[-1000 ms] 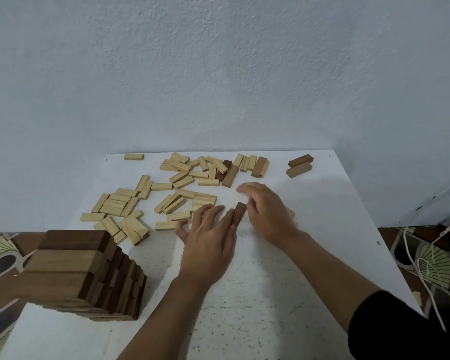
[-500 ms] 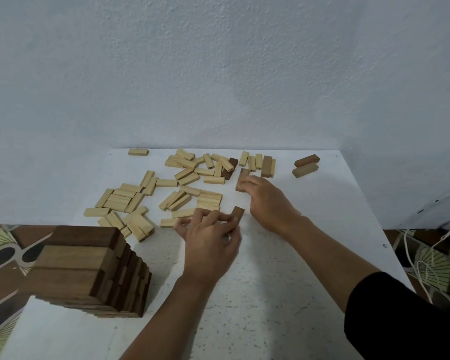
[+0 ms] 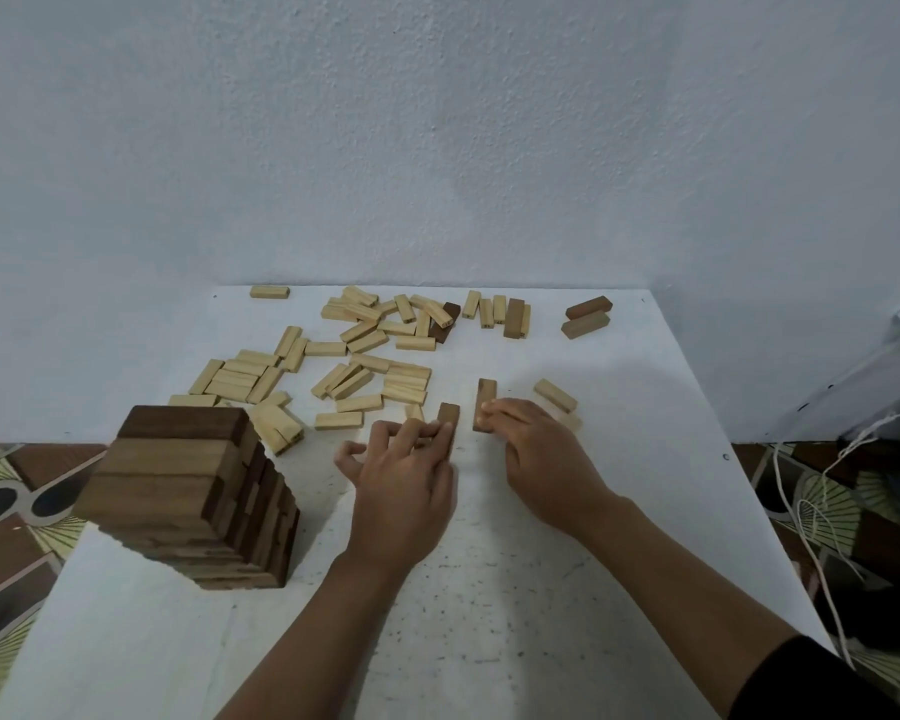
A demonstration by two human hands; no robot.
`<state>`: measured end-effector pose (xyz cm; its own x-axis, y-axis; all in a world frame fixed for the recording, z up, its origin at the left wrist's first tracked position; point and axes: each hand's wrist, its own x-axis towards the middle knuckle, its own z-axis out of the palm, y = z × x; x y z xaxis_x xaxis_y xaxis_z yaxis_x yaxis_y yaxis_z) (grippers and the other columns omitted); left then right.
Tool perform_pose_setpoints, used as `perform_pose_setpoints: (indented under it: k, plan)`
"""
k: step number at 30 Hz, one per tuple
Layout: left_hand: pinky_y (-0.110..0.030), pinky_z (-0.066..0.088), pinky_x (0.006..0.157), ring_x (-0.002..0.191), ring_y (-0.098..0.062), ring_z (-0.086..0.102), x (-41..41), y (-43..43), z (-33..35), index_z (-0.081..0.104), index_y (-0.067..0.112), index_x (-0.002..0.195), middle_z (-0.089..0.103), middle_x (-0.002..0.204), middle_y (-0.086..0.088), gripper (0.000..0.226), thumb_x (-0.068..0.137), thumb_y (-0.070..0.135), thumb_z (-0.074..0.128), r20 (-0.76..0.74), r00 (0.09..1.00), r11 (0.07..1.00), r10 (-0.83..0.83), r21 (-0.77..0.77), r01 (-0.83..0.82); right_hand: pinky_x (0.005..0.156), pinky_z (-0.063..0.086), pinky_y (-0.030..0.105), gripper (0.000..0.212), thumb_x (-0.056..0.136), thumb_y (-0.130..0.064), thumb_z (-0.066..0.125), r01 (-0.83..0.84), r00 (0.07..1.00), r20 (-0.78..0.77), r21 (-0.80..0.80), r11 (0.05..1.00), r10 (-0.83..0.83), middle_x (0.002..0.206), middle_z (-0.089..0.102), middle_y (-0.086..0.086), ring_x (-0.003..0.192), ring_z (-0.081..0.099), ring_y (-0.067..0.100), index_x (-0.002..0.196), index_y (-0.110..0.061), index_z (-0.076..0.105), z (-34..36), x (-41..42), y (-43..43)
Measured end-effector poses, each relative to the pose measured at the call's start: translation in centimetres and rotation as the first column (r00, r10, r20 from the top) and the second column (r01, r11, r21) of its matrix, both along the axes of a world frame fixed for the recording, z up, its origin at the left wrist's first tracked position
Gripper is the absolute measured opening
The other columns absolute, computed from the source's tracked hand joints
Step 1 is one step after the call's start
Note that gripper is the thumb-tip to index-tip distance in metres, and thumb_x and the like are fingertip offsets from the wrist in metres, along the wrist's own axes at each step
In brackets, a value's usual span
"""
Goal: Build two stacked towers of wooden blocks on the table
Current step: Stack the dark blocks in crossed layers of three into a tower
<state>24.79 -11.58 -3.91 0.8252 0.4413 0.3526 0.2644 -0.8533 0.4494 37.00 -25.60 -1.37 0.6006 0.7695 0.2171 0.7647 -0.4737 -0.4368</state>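
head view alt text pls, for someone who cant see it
A person's left hand grips a dark block and the right hand touches the near end of a second dark block, both flat on a white table. A tower of brown blocks stands near left; pale loose blocks lie scattered behind.

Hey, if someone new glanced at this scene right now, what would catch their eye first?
Probably the tall dark tower near the table's left edge, close to the camera. Then the pale blocks scattered across the far half. In the middle, the left hand touches the left dark block and the right hand the right dark block, the two lying apart.
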Motion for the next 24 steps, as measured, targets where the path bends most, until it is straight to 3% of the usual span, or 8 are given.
perform_pose_setpoints:
  k: [4,8,12,15,17,20,24]
  plan:
    - [-0.055,0.036,0.088,0.109,-0.016,0.049,-1.5,-0.2,0.0,0.068,0.028,0.128,0.061,0.119,0.013,0.044,0.096,0.030,0.038,-0.006,0.998,0.998,-0.067,-0.013,0.067,0.107,0.035,0.021,0.044,0.095,0.003,0.042,-0.058,0.997,-0.047,0.037,0.998,0.060,0.135,0.063,0.003,0.128,0.051,0.015,0.128,-0.011,0.067,0.0,-1.7,-0.6]
    - [-0.040,0.022,0.088,0.114,-0.011,0.046,-3.5,-0.6,0.2,0.060,0.035,0.136,0.056,0.124,0.016,0.042,0.100,0.033,0.038,-0.057,0.994,0.995,-0.092,0.020,0.093,0.103,0.036,0.019,0.044,0.093,0.003,0.043,-0.133,0.990,-0.031,0.060,0.989,0.135,0.128,0.066,0.003,0.121,0.056,0.016,0.125,-0.013,0.069,-0.4,-3.2,-1.0]
    - [-0.045,0.026,0.090,0.118,-0.010,0.045,-4.2,-0.5,0.0,0.050,0.044,0.142,0.052,0.127,0.014,0.042,0.102,0.034,0.042,-0.089,0.989,0.993,-0.116,0.001,0.117,0.094,0.045,0.018,0.041,0.092,0.003,0.045,-0.180,0.979,-0.084,0.088,0.980,0.188,0.114,0.070,0.001,0.106,0.058,0.012,0.118,-0.013,0.072,-0.1,-2.9,-1.0]
    - [-0.044,0.024,0.091,0.115,-0.010,0.046,-4.1,-0.6,0.1,0.054,0.043,0.139,0.051,0.127,0.013,0.041,0.102,0.036,0.038,-0.084,0.990,0.993,-0.114,-0.024,0.113,0.083,0.048,0.015,0.038,0.086,0.011,0.048,-0.090,0.970,-0.205,0.198,0.976,0.130,0.096,0.070,-0.002,0.092,0.061,0.004,0.102,-0.011,0.074,0.7,-1.6,-0.5]
    - [-0.042,0.022,0.091,0.112,-0.011,0.048,-4.0,-0.6,0.1,0.059,0.040,0.134,0.052,0.127,0.011,0.039,0.101,0.038,0.038,-0.076,0.990,0.993,-0.116,-0.035,0.114,0.085,0.050,0.019,0.034,0.084,0.012,0.050,0.006,0.979,-0.197,0.238,0.971,0.042,0.093,0.068,-0.004,0.090,0.059,0.003,0.096,-0.011,0.072,1.2,-0.2,0.0]
    - [-0.040,0.021,0.091,0.110,-0.009,0.048,-4.0,-0.6,0.0,0.061,0.039,0.132,0.051,0.127,0.011,0.038,0.102,0.038,0.039,-0.070,0.991,0.992,-0.116,-0.052,0.112,0.097,0.046,0.033,0.026,0.089,0.000,0.053,0.108,0.994,-0.048,0.179,0.978,-0.101,0.108,0.065,-0.003,0.107,0.056,0.013,0.107,-0.012,0.069,1.5,2.7,1.2]
    - [-0.036,0.017,0.092,0.108,-0.008,0.048,-4.0,-0.7,0.1,0.058,0.039,0.132,0.049,0.127,0.012,0.035,0.102,0.037,0.041,-0.073,0.991,0.993,-0.109,-0.058,0.105,0.105,0.038,0.046,0.041,0.097,-0.016,0.052,0.196,0.975,0.124,-0.084,0.977,-0.185,0.143,0.053,0.004,0.134,0.043,0.025,0.137,-0.009,0.055,1.7,7.3,3.2]
